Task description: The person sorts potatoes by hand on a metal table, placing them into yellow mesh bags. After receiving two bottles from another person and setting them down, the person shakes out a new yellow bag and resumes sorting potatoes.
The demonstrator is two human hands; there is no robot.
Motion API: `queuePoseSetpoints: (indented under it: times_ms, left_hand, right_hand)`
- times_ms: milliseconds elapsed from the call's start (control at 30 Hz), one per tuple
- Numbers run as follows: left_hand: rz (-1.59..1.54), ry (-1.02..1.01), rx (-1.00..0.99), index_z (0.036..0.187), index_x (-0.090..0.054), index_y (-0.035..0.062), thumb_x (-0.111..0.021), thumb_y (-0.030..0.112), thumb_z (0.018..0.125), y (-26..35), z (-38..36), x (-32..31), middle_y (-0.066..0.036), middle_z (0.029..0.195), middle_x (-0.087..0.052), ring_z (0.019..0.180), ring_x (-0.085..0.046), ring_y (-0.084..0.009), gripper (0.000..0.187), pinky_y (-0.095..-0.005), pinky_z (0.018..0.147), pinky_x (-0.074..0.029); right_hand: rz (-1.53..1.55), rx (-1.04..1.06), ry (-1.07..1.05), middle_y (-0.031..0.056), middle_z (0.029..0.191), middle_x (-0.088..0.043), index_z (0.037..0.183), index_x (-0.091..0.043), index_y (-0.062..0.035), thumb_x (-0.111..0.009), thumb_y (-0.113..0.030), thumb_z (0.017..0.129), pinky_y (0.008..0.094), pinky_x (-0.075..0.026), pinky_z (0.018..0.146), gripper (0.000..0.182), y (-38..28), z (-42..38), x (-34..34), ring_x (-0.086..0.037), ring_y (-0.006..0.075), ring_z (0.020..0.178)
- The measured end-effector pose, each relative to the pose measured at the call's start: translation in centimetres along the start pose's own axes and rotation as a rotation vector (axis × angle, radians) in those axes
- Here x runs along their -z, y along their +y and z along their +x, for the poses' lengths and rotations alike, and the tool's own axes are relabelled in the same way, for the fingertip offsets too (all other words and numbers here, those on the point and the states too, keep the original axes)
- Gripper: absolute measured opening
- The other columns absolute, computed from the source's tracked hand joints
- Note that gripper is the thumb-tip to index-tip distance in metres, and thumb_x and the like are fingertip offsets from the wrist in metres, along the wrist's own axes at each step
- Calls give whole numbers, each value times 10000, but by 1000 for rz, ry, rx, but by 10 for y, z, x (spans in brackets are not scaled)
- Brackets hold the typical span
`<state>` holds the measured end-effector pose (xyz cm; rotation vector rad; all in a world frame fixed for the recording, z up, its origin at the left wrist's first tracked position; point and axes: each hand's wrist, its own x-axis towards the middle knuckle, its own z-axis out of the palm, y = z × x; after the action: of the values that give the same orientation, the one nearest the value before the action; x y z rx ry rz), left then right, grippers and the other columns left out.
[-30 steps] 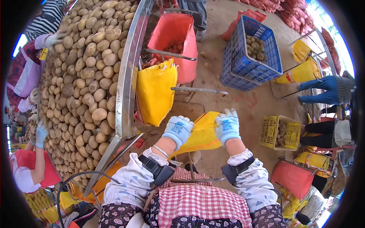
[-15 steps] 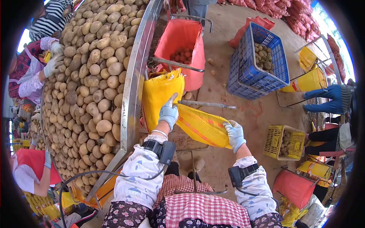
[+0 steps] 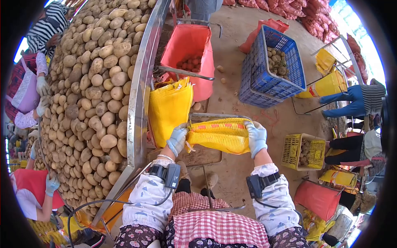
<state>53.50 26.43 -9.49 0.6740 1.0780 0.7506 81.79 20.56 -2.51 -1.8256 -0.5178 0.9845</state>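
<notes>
Yellow mesh bag (image 3: 221,138) is held over the dirt floor (image 3: 235,177), near the potato-heaped, metal-edged table (image 3: 132,103) and just beside the hanging yellow sacks (image 3: 168,109), its opposite ends being pinched by the left hand (image 3: 177,139) and the right hand (image 3: 257,137).

1. The bag (image 3: 219,138) is yellow mesh, with orange-red marks along its upper part and a loose pale strand at the end nearest the counter (image 3: 133,107).
2. It is stretched between the left hand (image 3: 178,139) and the right hand (image 3: 256,137), creased lengthwise, its middle bulging toward the person; whether its mouth is open cannot be told.
3. It hangs above the floor, its length pointing away from the counter.
4. It is right of the counter, not touching it; the right-hand end is farther off.
</notes>
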Motion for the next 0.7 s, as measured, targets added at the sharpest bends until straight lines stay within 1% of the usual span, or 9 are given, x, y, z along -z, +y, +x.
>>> queuePoseSetpoints:
  times_ms: [133,200,267,400,467,600,633,667,700]
  left_hand:
    - [-48,-64,-10,1068,-570,14,-444,22,898,-3,-2,5,-64,978,-605,878,-608,-176,212,-290,825,-513]
    - [8,-58,-22,1078,-566,10,-438,16,900,-6,-3,11,-66,990,-605,883,-610,-178,220,-288,835,-513]
    - [-87,-43,145,1148,-556,7,-455,8,884,-4,-9,13,-80,1062,-610,942,-612,-185,283,-280,872,-499]
    - [147,-58,41,1256,-523,25,-506,48,873,5,-34,21,-112,1121,-613,1008,-608,-211,384,-305,897,-489]
    - [1064,-19,-90,1338,-484,83,-569,109,861,14,-47,30,-155,1159,-609,1057,-599,-275,485,-360,919,-473]
    - [1592,152,-26,1362,-479,177,-629,135,795,62,-97,-14,-167,1344,-488,1130,-542,-379,587,-412,966,-436]
    - [1704,226,-310,1344,-493,188,-599,142,797,36,-90,-1,-139,1398,-438,1208,-495,-370,558,-442,1021,-386]
    - [1708,228,-314,1344,-493,188,-599,142,797,34,-94,-1,-139,1398,-438,1208,-495,-370,558,-442,1021,-386]
    - [1847,174,-688,1282,-543,186,-563,150,816,31,-97,-3,-136,1404,-434,1231,-477,-359,468,-464,1059,-329]
  right_hand:
    - [-880,-94,-75,168,1015,-674,1034,-686,-106,-522,-475,893,421,-488,834,428,-19,1,-9,-644,325,953]
    - [-1041,-90,-108,177,1017,-671,1040,-686,-114,-485,-468,911,441,-482,848,427,-5,-10,-14,-632,344,974]
    - [-952,-66,-79,184,1010,-669,1012,-684,-96,-463,-456,927,434,-485,838,430,18,-25,-15,-629,358,960]
    - [-682,18,-174,175,1010,-665,1082,-615,-40,-533,-282,913,376,-478,839,306,50,-58,3,-628,316,957]
    - [-667,91,-253,166,1005,-665,1122,-581,-2,-552,-190,909,341,-472,846,286,68,-67,18,-634,265,956]
    - [-396,14,-317,159,1102,-629,1220,-522,-21,-583,-28,821,334,-444,931,404,62,-84,25,-587,302,1053]
    - [-553,302,-170,143,1082,-647,1192,-550,-38,-554,-40,807,372,-415,977,384,51,-94,18,-573,304,1086]
    - [-703,588,-11,126,1063,-664,1164,-579,-54,-525,-52,794,411,-386,1022,374,41,-102,16,-559,305,1119]
    - [-700,588,-6,126,1063,-664,1164,-579,-54,-525,-52,794,411,-386,1022,374,30,-107,18,-559,305,1119]
